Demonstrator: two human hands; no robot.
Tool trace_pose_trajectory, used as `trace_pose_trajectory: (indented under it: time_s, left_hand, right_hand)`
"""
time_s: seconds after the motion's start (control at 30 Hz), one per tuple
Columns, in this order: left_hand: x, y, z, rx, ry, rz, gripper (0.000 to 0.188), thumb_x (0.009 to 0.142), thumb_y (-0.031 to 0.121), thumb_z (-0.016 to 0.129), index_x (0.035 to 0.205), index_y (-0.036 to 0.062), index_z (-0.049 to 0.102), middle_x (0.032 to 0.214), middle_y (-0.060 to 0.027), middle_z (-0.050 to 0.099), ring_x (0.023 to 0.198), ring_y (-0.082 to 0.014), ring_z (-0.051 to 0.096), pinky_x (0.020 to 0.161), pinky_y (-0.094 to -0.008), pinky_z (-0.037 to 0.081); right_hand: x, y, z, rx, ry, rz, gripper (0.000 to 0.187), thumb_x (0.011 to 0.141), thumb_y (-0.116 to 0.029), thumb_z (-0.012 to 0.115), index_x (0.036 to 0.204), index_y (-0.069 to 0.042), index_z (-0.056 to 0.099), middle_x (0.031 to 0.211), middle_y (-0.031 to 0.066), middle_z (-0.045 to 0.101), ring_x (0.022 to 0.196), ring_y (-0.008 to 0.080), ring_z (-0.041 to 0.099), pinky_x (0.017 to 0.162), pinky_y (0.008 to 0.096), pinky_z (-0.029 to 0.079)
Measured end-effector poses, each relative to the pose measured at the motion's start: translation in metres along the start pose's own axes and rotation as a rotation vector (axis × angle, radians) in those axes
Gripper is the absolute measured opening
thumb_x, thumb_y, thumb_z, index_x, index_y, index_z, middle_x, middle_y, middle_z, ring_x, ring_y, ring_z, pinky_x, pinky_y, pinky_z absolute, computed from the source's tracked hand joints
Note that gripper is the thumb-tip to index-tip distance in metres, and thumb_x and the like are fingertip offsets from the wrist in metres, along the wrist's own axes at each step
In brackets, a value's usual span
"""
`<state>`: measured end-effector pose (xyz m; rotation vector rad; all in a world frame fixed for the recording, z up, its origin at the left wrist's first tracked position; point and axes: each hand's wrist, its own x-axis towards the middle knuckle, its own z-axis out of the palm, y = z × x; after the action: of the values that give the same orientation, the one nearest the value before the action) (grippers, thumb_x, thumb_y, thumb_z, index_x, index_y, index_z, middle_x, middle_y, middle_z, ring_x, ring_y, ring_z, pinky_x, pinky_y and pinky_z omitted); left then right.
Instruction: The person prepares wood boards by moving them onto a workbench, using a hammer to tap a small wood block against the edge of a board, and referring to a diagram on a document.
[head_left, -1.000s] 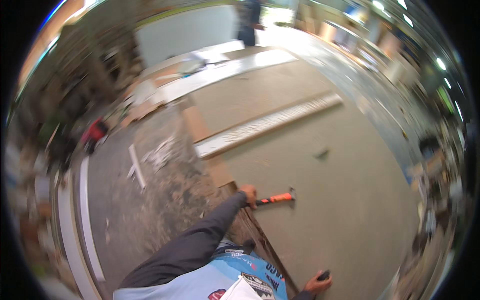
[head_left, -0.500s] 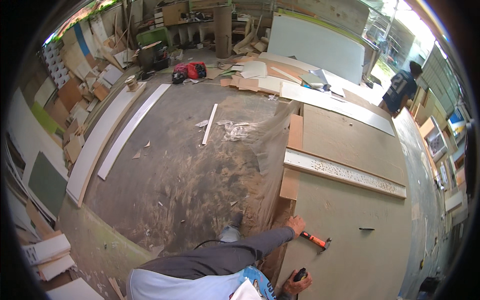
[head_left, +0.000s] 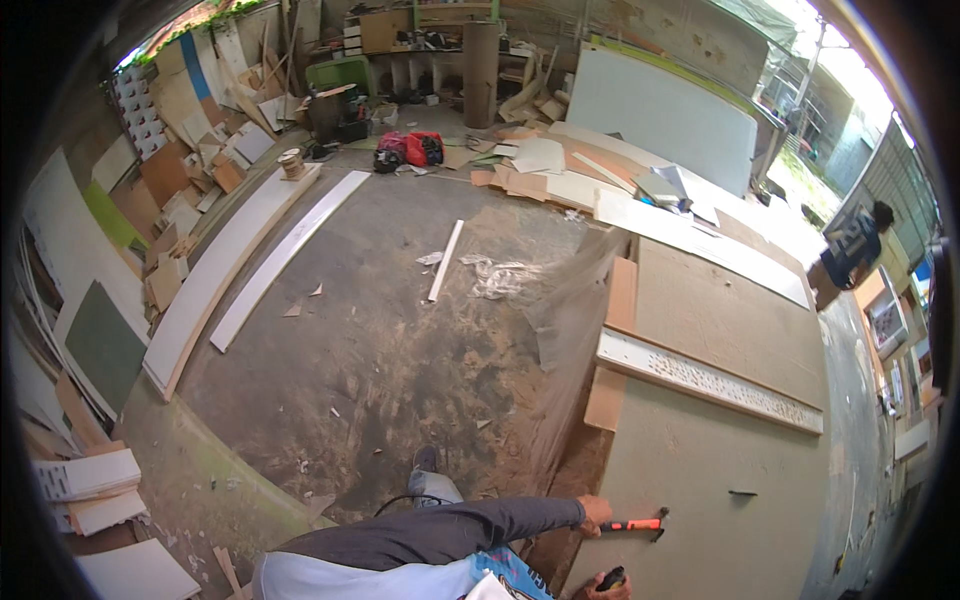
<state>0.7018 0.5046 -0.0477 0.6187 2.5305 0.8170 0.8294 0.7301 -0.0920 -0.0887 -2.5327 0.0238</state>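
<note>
My left hand (head_left: 596,514) is closed round the end of the handle of a hammer (head_left: 632,525), orange and black with a dark metal head. The hammer lies low over the large brownish-green board (head_left: 700,460), its head pointing right. Near the lower edge, my right hand (head_left: 606,590) grips a small black-and-yellow object (head_left: 611,578); its kind does not show, and the picture's edge cuts off part of the hand. On the board beyond the hammer lies a thin dark piece (head_left: 742,493). A white strip with a speckled face (head_left: 710,382) crosses the board farther away.
Clear plastic sheeting (head_left: 570,310) hangs off the board's left side. On the floor lie a narrow white strip (head_left: 446,260) and long white planks (head_left: 290,260). Offcuts (head_left: 170,230) lean along the left wall. A co-worker (head_left: 850,250) in a dark shirt stands at right.
My left hand has drawn the hammer slightly toward me, turning its handle nearly level. The view has shifted. The co-worker has moved nearer along the right side.
</note>
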Motion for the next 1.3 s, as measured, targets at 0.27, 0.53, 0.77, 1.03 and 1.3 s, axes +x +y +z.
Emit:
trace_pose_trajectory:
  time_s: [0.27, 0.53, 0.77, 1.03, 1.3]
  left_hand:
    - [-0.082, -0.113, -0.014, -0.257, 0.083, -0.100, 0.036, 0.071, 0.026, 0.065, 0.087, -0.0059, 0.065, 0.084, -0.0277, 0.063, 0.086, -0.0415, 0.062, 0.073, -0.0469, 0.050]
    - [-0.239, -0.334, 0.018, -0.050, -0.313, -0.649, 0.038, 0.078, 0.030, 0.065, 0.106, 0.0046, 0.066, 0.106, -0.0163, 0.064, 0.100, -0.0336, 0.061, 0.081, -0.0467, 0.050]
    - [-0.337, -0.361, -0.045, 0.000, -0.511, -0.629, 0.039, 0.077, 0.031, 0.069, 0.107, 0.0067, 0.066, 0.113, -0.0143, 0.063, 0.104, -0.0325, 0.060, 0.085, -0.0459, 0.049]
    - [-0.343, -0.315, -0.108, -0.383, -0.158, -0.162, 0.036, 0.077, 0.035, 0.068, 0.090, 0.0015, 0.064, 0.077, -0.0154, 0.065, 0.075, -0.0332, 0.062, 0.066, -0.0436, 0.048]
    - [-0.371, -0.277, -0.210, -0.845, 0.027, -0.012, 0.023, 0.088, 0.023, 0.060, 0.092, 0.0006, 0.058, 0.072, -0.0075, 0.055, 0.067, -0.0129, 0.048, 0.063, -0.0307, 0.042]
  right_hand:
    - [0.012, -0.011, -0.008, -0.078, -0.069, 0.095, 0.051, 0.084, -0.048, 0.058, 0.101, 0.000, 0.057, 0.092, 0.0168, 0.059, 0.085, 0.0369, 0.055, 0.075, 0.0501, 0.044]
    - [0.027, -0.107, -0.030, 0.305, 0.040, -0.035, 0.048, 0.079, -0.042, 0.064, 0.101, 0.001, 0.055, 0.093, 0.0168, 0.055, 0.086, 0.0362, 0.054, 0.077, 0.0466, 0.043]
    - [0.034, -0.239, -0.034, 0.621, 0.030, 0.014, 0.048, 0.075, -0.036, 0.070, 0.100, 0.001, 0.054, 0.094, 0.0168, 0.052, 0.088, 0.0356, 0.052, 0.078, 0.0436, 0.043]
    - [0.059, -0.378, -0.048, 0.910, -0.696, 0.025, 0.043, 0.072, -0.037, 0.068, 0.090, -0.001, 0.053, 0.077, 0.0131, 0.050, 0.072, 0.0264, 0.051, 0.068, 0.0370, 0.044]
    - [0.092, -0.426, -0.009, 1.008, -0.835, 0.063, 0.042, 0.074, -0.037, 0.068, 0.082, 0.000, 0.048, 0.069, 0.0101, 0.042, 0.064, 0.0205, 0.043, 0.059, 0.0348, 0.039]
